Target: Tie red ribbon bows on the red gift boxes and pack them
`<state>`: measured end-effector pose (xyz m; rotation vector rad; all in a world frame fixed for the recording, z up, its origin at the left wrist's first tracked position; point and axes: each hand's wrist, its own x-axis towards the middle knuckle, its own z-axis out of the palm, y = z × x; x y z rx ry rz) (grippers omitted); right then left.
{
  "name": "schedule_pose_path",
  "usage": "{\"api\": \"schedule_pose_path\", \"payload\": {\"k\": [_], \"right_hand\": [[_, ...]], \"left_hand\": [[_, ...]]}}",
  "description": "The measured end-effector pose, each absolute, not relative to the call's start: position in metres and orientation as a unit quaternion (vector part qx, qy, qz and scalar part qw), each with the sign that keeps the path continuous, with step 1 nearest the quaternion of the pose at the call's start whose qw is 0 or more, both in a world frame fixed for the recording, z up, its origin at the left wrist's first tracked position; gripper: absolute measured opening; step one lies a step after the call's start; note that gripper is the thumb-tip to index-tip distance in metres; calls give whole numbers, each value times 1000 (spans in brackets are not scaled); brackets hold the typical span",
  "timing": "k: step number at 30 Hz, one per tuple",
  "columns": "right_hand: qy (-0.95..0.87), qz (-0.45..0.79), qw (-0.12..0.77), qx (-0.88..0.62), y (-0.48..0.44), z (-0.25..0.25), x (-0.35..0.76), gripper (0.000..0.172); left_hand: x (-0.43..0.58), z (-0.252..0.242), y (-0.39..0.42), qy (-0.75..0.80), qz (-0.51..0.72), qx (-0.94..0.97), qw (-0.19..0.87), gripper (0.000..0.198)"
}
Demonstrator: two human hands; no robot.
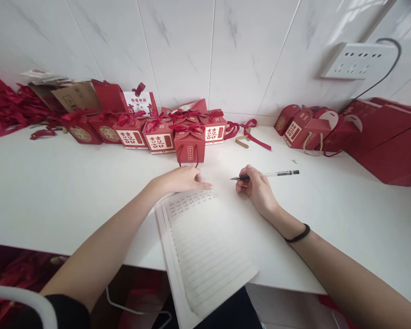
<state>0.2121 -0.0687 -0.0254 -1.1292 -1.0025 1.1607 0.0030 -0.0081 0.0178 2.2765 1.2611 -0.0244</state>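
Note:
My right hand (256, 187) grips a clear-barrelled pen (281, 173) with a black grip, its tip pointing left above the white table. A lined notebook (212, 256) lies open over the table's front edge, with rows of small handwriting at the top of the page. My left hand (185, 179) rests at the notebook's top edge, thumb stretched out and apart from the bent fingers, with nothing visible in it. Just beyond it stands a small red gift box (189, 150) with cord handles; whether the fingers touch the cord is unclear.
A row of red gift boxes (132, 133) tied with ribbons stands along the tiled wall. Loose red ribbon (258, 139) lies right of them. More red boxes (306, 128) and a large red bag (390, 141) stand at the right, below a white power strip (358, 61).

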Motion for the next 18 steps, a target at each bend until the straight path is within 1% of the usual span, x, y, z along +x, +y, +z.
{"api": "schedule_pose_path", "payload": {"k": [3, 6, 7, 9, 11, 13, 15, 18], "right_hand": [[-492, 463, 553, -488, -73, -26, 210, 38], [-620, 344, 543, -449, -89, -17, 205, 33], [-692, 288, 513, -418, -97, -12, 202, 33], [-832, 169, 412, -329, -112, -4, 194, 35], [-895, 100, 332, -281, -126, -1, 184, 38], [-920, 85, 268, -272, -135, -3, 176, 37], [-934, 84, 216, -272, -140, -8, 170, 30], [-945, 67, 179, -266, -143, -13, 166, 21]], "left_hand": [[-1, 21, -12, 490, -48, 834, 248, 50], [0, 21, -13, 487, -73, 834, 249, 48], [0, 21, -12, 483, -76, 838, 244, 47], [1, 20, -11, 469, -75, 850, 228, 46], [0, 17, -8, 451, -76, 862, 216, 45], [-1, 15, -7, 440, -83, 867, 219, 43], [-2, 14, -6, 439, -89, 864, 230, 42], [-3, 16, -8, 441, -101, 856, 249, 40]]}}
